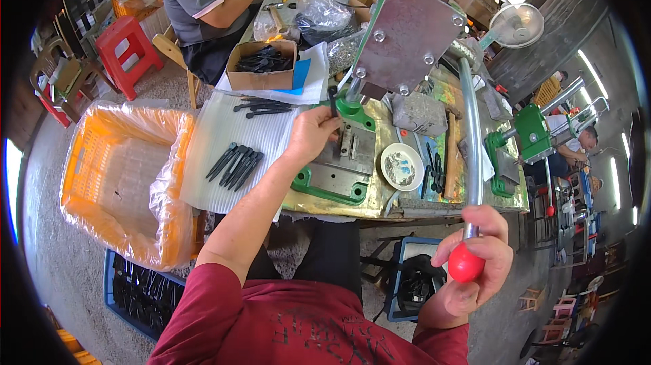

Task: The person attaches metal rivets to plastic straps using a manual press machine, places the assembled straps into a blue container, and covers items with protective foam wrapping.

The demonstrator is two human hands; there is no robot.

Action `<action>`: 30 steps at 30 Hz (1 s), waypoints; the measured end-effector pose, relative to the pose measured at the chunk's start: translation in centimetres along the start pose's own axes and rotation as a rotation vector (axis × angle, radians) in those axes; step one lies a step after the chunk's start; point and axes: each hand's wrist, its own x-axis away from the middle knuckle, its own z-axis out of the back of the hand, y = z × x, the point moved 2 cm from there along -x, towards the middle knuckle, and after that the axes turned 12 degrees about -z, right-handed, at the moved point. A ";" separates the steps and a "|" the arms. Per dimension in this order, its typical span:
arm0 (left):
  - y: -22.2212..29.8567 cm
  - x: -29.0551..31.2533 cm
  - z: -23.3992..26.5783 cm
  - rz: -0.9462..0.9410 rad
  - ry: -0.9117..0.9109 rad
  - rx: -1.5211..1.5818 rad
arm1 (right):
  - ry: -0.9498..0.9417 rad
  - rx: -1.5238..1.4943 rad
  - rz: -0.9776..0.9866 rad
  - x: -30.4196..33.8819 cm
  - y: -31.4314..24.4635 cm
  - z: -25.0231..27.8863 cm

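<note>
My left hand (pixel 312 136) is closed on a slim black part (pixel 333 101), which stands upright between the fingertips beside the green hand press (pixel 355 115). Just under that hand is the press's metal fixture (pixel 348 142). The fingers of my right hand (pixel 489 250) wrap round the lower end of the long steel lever (pixel 470 134), at its red ball knob (pixel 466 262). Left of the press, several black parts (pixel 234 165) lie in a row on white foam sheet (pixel 203 138), with more black parts (pixel 263 106) farther back.
A cardboard box (pixel 261 79) of black parts stands behind the foam. An orange crate lined with plastic (pixel 129 182) is at the left. Right of the press are a white bowl (pixel 402 167), a grey block (pixel 420 114) and another green press (pixel 531 131). A co-worker (pixel 210 9) sits at the far left.
</note>
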 end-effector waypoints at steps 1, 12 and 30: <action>0.1 0.2 0.3 0.005 0.005 -0.004 | -0.005 -0.004 -0.004 0.1 0.4 0.2; 2.6 3.6 3.3 0.123 0.114 0.460 | 0.294 -0.306 -0.036 2.9 6.5 -0.8; 4.3 7.1 7.2 0.033 0.226 0.258 | 0.014 -0.341 -0.410 7.1 12.0 -6.6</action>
